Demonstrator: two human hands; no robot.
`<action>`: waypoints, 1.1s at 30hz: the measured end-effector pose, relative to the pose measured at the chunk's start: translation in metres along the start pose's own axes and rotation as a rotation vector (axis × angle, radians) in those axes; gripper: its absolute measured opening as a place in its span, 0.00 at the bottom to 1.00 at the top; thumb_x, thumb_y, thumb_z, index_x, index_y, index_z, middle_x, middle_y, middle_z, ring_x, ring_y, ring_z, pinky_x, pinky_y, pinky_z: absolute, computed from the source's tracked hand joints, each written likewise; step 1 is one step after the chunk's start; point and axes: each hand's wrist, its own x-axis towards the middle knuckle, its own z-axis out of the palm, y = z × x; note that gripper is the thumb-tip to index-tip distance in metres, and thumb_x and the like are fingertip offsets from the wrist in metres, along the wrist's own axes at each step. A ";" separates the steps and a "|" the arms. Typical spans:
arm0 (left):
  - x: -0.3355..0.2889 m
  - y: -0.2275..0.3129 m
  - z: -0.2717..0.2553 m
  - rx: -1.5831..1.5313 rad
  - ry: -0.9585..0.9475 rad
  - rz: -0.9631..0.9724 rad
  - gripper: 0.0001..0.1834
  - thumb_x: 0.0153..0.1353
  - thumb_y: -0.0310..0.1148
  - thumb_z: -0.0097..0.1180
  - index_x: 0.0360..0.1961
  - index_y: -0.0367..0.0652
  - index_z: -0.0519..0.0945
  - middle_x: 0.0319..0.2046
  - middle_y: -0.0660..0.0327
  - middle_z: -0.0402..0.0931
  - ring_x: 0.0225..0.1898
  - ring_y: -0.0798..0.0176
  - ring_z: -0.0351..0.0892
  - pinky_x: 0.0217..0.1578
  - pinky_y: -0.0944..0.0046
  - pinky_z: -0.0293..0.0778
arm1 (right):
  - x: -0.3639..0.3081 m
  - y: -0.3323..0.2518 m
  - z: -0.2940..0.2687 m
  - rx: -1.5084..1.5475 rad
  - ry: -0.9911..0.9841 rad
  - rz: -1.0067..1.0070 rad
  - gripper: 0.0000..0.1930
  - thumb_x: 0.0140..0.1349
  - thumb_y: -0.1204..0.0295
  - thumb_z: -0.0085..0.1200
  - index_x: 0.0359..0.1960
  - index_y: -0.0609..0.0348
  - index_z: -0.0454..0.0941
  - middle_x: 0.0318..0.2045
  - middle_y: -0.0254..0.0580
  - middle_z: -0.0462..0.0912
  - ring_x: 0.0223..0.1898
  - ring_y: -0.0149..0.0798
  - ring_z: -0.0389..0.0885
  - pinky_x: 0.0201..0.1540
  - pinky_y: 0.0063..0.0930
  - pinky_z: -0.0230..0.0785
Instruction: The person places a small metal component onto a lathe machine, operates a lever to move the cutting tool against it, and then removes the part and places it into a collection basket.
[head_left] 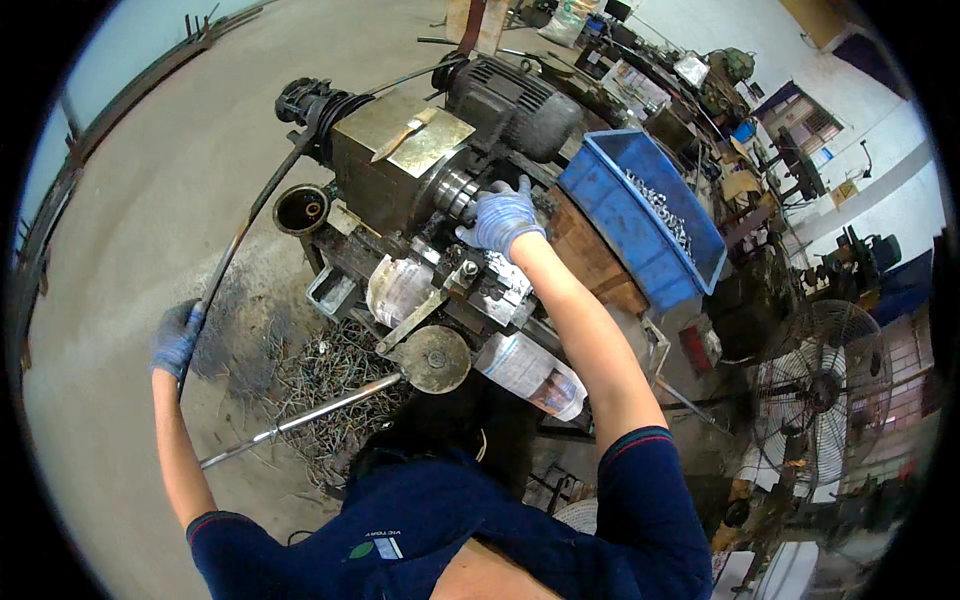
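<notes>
My left hand, in a grey-blue glove, is wrapped round the lower part of a long dark lever bar. This bar runs up to the black end fitting on the machine's left. My gloved right hand is at the front of the shiny round spindle nose. Its thumb and fingers curl in toward the spindle, and whatever lies between them is hidden. The spindle sticks out of a boxy metal headstock. A brush with a wooden handle rests on the headstock's top plate.
Right of the machine stands a blue bin holding small metal parts. A motor sits behind the headstock. Nearer me are a round disc and a shiny bar handle. Metal shavings cover the floor. A caged fan stands right.
</notes>
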 end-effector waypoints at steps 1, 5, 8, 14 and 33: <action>-0.003 0.010 0.003 -0.136 -0.093 -0.090 0.26 0.59 0.50 0.50 0.48 0.38 0.76 0.41 0.48 0.78 0.38 0.53 0.80 0.42 0.57 0.72 | 0.000 0.000 -0.001 0.010 0.004 -0.006 0.22 0.51 0.44 0.51 0.38 0.42 0.83 0.44 0.37 0.80 0.57 0.45 0.66 0.64 0.63 0.38; 0.002 0.021 0.028 0.069 0.156 0.072 0.26 0.58 0.48 0.51 0.47 0.37 0.75 0.40 0.45 0.77 0.44 0.46 0.75 0.47 0.53 0.69 | 0.004 -0.002 -0.015 0.021 -0.128 -0.020 0.26 0.50 0.45 0.52 0.41 0.50 0.82 0.44 0.40 0.80 0.52 0.47 0.72 0.62 0.67 0.38; 0.023 0.016 0.035 0.350 0.110 0.022 0.20 0.57 0.43 0.51 0.42 0.38 0.76 0.36 0.47 0.77 0.42 0.45 0.76 0.45 0.51 0.70 | 0.011 -0.001 -0.013 0.025 -0.087 -0.034 0.26 0.50 0.44 0.52 0.40 0.51 0.82 0.43 0.41 0.80 0.51 0.44 0.73 0.61 0.66 0.41; 0.106 -0.052 -0.005 0.672 0.312 0.216 0.08 0.52 0.30 0.49 0.33 0.43 0.76 0.25 0.52 0.77 0.29 0.46 0.78 0.32 0.49 0.72 | 0.011 0.007 -0.004 -0.004 -0.045 -0.057 0.26 0.51 0.42 0.48 0.39 0.46 0.83 0.43 0.42 0.80 0.51 0.44 0.73 0.62 0.62 0.42; 0.143 -0.013 0.238 -0.393 -0.025 0.115 0.25 0.56 0.46 0.53 0.49 0.41 0.76 0.43 0.44 0.77 0.48 0.49 0.76 0.49 0.57 0.70 | -0.179 0.100 0.018 0.462 0.526 0.279 0.14 0.48 0.57 0.60 0.30 0.54 0.82 0.34 0.44 0.81 0.41 0.47 0.77 0.53 0.40 0.62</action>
